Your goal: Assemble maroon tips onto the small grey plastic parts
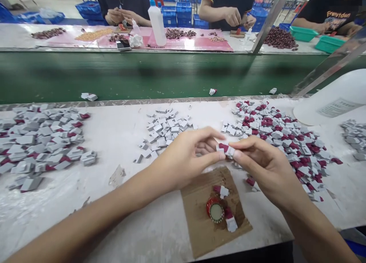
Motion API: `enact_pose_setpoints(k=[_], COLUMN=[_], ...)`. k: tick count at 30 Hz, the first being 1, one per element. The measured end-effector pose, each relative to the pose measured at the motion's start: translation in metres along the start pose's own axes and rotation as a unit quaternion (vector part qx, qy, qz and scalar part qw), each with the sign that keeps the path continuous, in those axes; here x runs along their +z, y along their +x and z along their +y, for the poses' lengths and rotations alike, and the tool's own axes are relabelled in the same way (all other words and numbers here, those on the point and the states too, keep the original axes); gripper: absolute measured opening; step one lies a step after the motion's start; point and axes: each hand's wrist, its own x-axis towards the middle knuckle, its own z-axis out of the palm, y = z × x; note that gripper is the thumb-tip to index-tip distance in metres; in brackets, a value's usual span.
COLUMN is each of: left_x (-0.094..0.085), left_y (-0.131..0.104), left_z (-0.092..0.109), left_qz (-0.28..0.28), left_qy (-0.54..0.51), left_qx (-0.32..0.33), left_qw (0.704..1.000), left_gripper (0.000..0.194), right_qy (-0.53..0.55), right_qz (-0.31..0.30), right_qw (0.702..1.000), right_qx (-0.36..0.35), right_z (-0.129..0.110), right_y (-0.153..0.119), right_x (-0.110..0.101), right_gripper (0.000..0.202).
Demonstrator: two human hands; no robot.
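Observation:
Between my two hands is a small grey-and-maroon plastic part (225,149). The thumb and forefinger of my right hand (264,164) pinch its right side. My left hand (188,154) has its thumb at the part's left side, its fingers curled around behind. Below them lies a piece of brown cardboard (197,221) with a red bottle cap (215,211) on it, hollow side up. One grey-and-maroon part (221,191) lies above the cap, another (230,220) to its right. Beyond my left hand is a pile of small light-grey pieces (171,125).
A large heap of grey-and-maroon parts (280,129) spreads to the right, another pile (42,137) to the left. A big white bottle (331,99) leans in at the right edge. Past the green conveyor belt (143,74), several people work at a facing bench.

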Motion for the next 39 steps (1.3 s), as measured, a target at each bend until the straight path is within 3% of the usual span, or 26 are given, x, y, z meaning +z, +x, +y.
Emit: enact_pose_setpoints(k=[3, 5, 8, 10, 13, 17, 23, 26, 29, 32, 34, 36, 37, 39], left_x=[-0.018, -0.035, -0.065, -0.084, -0.108, -0.128, -0.141, -0.144, -0.138, -0.113, -0.087, -0.059, -0.047, -0.025], left_y=[0.022, 0.041, 0.072, 0.092, 0.117, 0.142, 0.172, 0.181, 0.173, 0.141, 0.111, 0.082, 0.070, 0.049], left_z=[-0.004, -0.010, -0.025, -0.038, -0.056, -0.071, -0.088, -0.091, -0.078, -0.049, -0.026, -0.007, 0.000, 0.007], left_qz=[0.030, 0.060, 0.137, 0.169, 0.170, 0.168, 0.186, 0.211, 0.261, 0.265, 0.158, 0.051, 0.021, 0.014], left_qy=[-0.006, 0.038, 0.104, 0.111, 0.111, 0.140, 0.182, 0.208, 0.233, 0.240, 0.191, 0.102, 0.072, 0.037], left_qx=[0.036, 0.065, 0.063, 0.045, 0.021, 0.009, -0.005, -0.023, -0.034, 0.008, 0.082, 0.113, 0.120, 0.126], left_qw=[0.999, 0.995, 0.983, 0.978, 0.979, 0.976, 0.966, 0.955, 0.936, 0.934, 0.965, 0.987, 0.990, 0.991], left_gripper=[0.019, 0.010, 0.009, 0.011, 0.012, 0.012, 0.011, 0.014, 0.016, 0.034, 0.029, 0.026, 0.024, 0.016], right_qy=[-0.029, -0.115, -0.340, -0.403, -0.438, -0.454, -0.354, -0.283, -0.223, -0.112, -0.041, -0.010, -0.005, -0.014], right_qz=[-0.019, -0.028, 0.002, 0.013, -0.014, -0.029, -0.019, -0.010, 0.002, 0.022, 0.040, 0.047, 0.050, 0.056], right_qw=[0.999, 0.993, 0.940, 0.915, 0.898, 0.890, 0.935, 0.959, 0.974, 0.992, 0.998, 0.999, 0.999, 0.998], right_qx=[-0.018, -0.011, 0.022, 0.028, 0.030, 0.033, -0.010, -0.024, -0.049, -0.051, -0.033, -0.015, -0.015, -0.023], right_z=[-0.005, -0.008, -0.007, -0.001, 0.015, 0.030, 0.016, 0.005, -0.003, -0.007, -0.010, -0.013, -0.014, -0.018], right_y=[0.038, 0.075, 0.143, 0.190, 0.243, 0.270, 0.245, 0.213, 0.171, 0.127, 0.100, 0.076, 0.065, 0.044], right_x=[0.001, 0.000, 0.002, 0.009, 0.025, 0.038, 0.016, -0.002, -0.015, -0.016, -0.012, -0.007, -0.004, 0.000], right_gripper=[0.007, 0.014, 0.043, 0.056, 0.045, 0.020, 0.023, 0.019, 0.019, 0.028, 0.028, 0.026, 0.026, 0.027])
